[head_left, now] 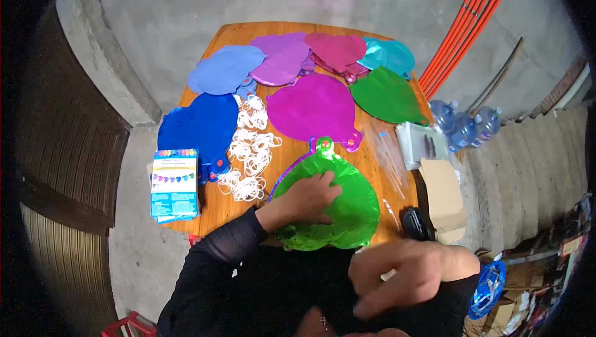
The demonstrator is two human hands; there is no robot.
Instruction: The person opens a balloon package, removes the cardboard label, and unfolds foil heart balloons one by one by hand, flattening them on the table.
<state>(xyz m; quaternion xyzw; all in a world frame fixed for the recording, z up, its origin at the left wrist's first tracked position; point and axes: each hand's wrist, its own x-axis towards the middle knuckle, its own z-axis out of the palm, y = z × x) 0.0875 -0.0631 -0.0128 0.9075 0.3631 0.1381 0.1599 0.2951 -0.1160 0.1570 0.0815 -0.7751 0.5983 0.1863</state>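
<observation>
My left hand (307, 197) rests on a shiny green heart-shaped foil balloon (354, 203), lying flat at the table's near edge. Its fingers are bent and apart, touching the foil. A red dot marks the balloon's tab, and a purple edge shows beneath its left side. My right hand (403, 272) hovers in front of the table edge, right of the balloon, slightly blurred, with fingers curled together. A small whitish bit shows by its fingers, too unclear to name. Beyond the green balloon lies a magenta foil balloon (313, 107).
Blue balloons (198, 129) lie at left behind blue-and-white boxes (174, 182). White string loops (254, 151) lie beside them. More foil balloons (338, 48) line the back. Clear straws (388, 157), a cardboard piece (442, 194) and a black object (415, 222) are at right; water bottles (462, 129) stand beyond.
</observation>
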